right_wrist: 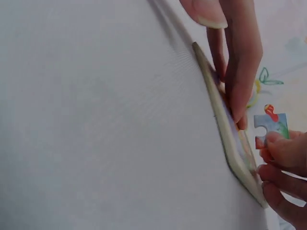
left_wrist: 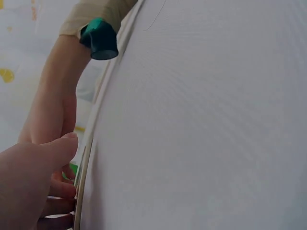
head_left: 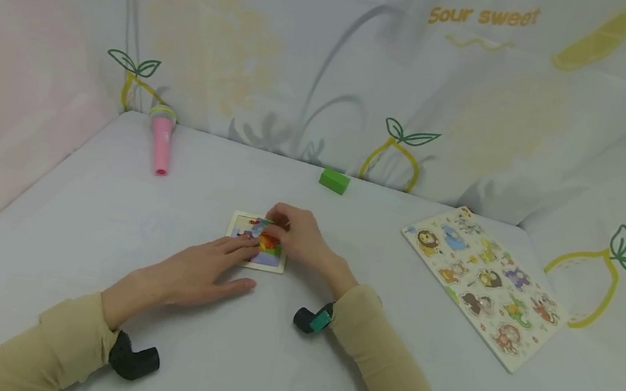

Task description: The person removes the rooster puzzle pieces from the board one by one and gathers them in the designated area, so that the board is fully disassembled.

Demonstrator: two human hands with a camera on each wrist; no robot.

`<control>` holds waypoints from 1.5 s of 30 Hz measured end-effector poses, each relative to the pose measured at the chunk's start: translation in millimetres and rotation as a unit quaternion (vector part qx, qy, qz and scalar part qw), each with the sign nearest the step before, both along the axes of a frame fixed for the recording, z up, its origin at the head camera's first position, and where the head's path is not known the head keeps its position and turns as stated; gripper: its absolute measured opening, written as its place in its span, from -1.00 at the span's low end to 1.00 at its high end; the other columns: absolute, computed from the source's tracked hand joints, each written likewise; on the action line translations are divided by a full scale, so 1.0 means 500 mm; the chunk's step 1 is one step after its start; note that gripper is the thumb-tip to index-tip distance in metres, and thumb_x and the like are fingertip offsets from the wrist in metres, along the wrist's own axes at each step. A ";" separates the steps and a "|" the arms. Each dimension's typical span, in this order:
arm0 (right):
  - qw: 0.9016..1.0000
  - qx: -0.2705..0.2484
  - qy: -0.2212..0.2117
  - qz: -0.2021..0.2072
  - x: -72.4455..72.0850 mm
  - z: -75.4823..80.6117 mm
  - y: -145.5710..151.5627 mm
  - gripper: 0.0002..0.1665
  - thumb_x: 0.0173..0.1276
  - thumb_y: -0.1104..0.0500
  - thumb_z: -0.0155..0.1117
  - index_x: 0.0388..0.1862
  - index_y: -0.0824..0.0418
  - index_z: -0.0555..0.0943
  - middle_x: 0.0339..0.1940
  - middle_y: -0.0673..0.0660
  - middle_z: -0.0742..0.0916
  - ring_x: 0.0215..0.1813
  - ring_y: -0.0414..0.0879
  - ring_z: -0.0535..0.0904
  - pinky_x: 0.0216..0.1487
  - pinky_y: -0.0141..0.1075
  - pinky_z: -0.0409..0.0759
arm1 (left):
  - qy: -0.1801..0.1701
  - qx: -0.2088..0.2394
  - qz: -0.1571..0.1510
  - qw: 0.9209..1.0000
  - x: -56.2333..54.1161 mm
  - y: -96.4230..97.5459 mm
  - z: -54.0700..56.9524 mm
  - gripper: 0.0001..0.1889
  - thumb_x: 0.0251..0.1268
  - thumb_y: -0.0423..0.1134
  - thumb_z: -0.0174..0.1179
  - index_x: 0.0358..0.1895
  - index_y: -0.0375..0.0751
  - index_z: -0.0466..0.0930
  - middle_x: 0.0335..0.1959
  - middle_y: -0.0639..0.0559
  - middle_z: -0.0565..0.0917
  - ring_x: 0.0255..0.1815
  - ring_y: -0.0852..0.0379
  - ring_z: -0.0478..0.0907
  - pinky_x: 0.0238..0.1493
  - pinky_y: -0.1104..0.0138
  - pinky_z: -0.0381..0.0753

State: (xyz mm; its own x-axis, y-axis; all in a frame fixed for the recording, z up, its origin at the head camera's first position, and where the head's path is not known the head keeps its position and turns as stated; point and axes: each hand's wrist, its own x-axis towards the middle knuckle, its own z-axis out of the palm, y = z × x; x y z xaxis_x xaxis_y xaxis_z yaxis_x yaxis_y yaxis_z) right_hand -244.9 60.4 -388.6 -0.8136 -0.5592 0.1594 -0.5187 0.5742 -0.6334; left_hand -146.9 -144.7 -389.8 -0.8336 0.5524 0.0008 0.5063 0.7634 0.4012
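Jigsaw puzzle (head_left: 266, 260), small and square in a pale frame, lies flat near the middle of a white-covered tabletop (head_left: 234, 356), with both hands at it. From left to right: on the white backdrop (head_left: 338, 53), high up, orange lettering reads "Sour sweet", its second word partly cut off by the top edge. Below it, at the back left of the tabletop, lies a pink toy microphone (head_left: 161, 141) with a yellow-banded head; a small pale mark on its handle is too tiny to read. Next comes the left hand (head_left: 205, 274), in a tan sleeve with a black device at the wrist, its fingers extended and resting on the puzzle, grasping nothing. On the puzzle's right side, the right hand (head_left: 299, 238) pinches a loose puzzle piece (right_wrist: 271, 122), blue with red and green, between thumb and finger, just above the puzzle. Behind this hand, near the backdrop, sits a plain green block (head_left: 334, 181). Farther right, the backdrop reads "Sour sweet" again, in full, beside a printed lemon wedge. At far right, an animal puzzle board (head_left: 496, 295) lies at an angle, showing a lion, a monkey and others.
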 end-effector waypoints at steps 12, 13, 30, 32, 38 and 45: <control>0.994 -0.071 -0.006 -0.077 0.007 0.020 0.105 -0.83 0.33 0.24 0.40 -0.11 0.21 0.69 -0.20 0.10 0.78 -0.22 -0.11 0.69 -0.17 -0.31 0.66 | 0.080 -0.049 -0.025 0.995 -0.010 0.028 -0.004 -0.36 0.46 0.20 0.06 0.41 -0.15 0.44 0.27 -0.15 0.46 0.27 -0.10 0.40 0.24 0.04 0.52; 0.994 -0.072 -0.012 -0.082 0.005 0.020 0.118 -0.82 0.33 0.24 0.41 -0.10 0.21 0.69 -0.20 0.10 0.78 -0.22 -0.11 0.70 -0.17 -0.31 0.65 | 0.067 -0.042 -0.024 0.997 -0.009 0.028 -0.004 -0.34 0.46 0.20 0.06 0.43 -0.17 0.42 0.33 -0.15 0.44 0.35 -0.13 0.37 0.31 0.01 0.47; 0.986 0.009 -0.090 -0.140 -0.019 0.024 0.226 -0.77 0.32 0.22 0.40 -0.07 0.27 0.74 -0.27 0.16 0.77 -0.31 -0.15 0.62 -0.29 -0.38 0.53 | 0.020 -0.001 -0.038 0.999 -0.007 0.022 -0.004 -0.32 0.45 0.21 0.07 0.50 -0.08 0.33 0.55 -0.04 0.27 0.55 -0.24 0.17 0.50 -0.09 0.20; 0.987 0.023 -0.077 -0.138 -0.019 0.022 0.223 -0.77 0.34 0.21 0.38 -0.06 0.26 0.75 -0.26 0.16 0.77 -0.28 -0.11 0.62 -0.26 -0.36 0.52 | 0.024 0.002 -0.042 0.999 -0.008 0.021 -0.004 -0.32 0.46 0.21 0.06 0.49 -0.08 0.34 0.55 -0.05 0.28 0.54 -0.26 0.18 0.49 -0.11 0.21; 0.988 0.057 -0.028 -0.143 -0.018 0.009 0.216 -0.79 0.34 0.19 0.39 -0.08 0.21 0.76 -0.25 0.11 0.77 -0.23 -0.08 0.58 -0.19 -0.33 0.47 | 0.018 0.004 -0.041 0.999 -0.010 0.022 -0.005 -0.33 0.44 0.21 0.08 0.49 -0.03 0.34 0.54 -0.02 0.29 0.56 -0.21 0.15 0.49 -0.09 0.22; 0.987 0.073 0.050 -0.133 -0.013 0.003 0.206 -0.82 0.32 0.25 0.40 -0.12 0.26 0.76 -0.21 0.13 0.73 -0.30 -0.07 0.56 -0.23 -0.29 0.47 | 0.022 0.008 -0.048 0.999 -0.012 0.023 -0.003 -0.33 0.46 0.20 0.06 0.49 -0.06 0.34 0.54 -0.04 0.29 0.55 -0.22 0.17 0.48 -0.11 0.22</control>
